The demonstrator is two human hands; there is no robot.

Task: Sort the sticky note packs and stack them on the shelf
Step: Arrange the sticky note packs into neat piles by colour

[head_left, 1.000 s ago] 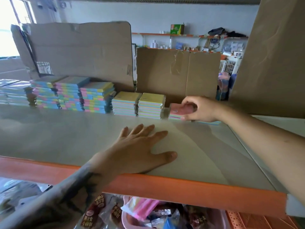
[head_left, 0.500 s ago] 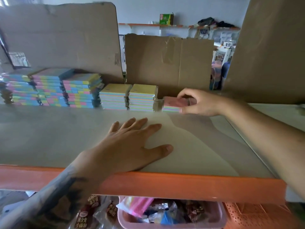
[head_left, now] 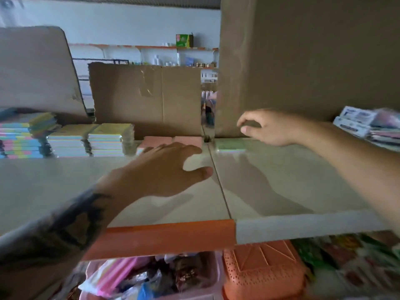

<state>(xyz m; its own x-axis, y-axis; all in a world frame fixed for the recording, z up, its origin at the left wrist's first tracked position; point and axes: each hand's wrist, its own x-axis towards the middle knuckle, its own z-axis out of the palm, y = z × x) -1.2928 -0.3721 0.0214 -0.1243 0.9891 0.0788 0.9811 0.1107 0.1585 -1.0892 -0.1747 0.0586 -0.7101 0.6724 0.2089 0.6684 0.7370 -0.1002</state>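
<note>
- My left hand [head_left: 164, 167] hides the front of the pink packs [head_left: 173, 140] at the shelf's [head_left: 54, 191] back edge; fingers spread, gripping nothing.
- My right hand [head_left: 272, 127], loosely curled and empty, hovers above the green pack [head_left: 230, 146].

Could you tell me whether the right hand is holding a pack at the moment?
No, the right hand hovers with curled fingers above the green pack, gripping nothing.

shelf [head_left: 270, 187] | on it: sticky note stacks [head_left: 91, 139], pink packs [head_left: 173, 140], green pack [head_left: 231, 145] (blurred)
</note>
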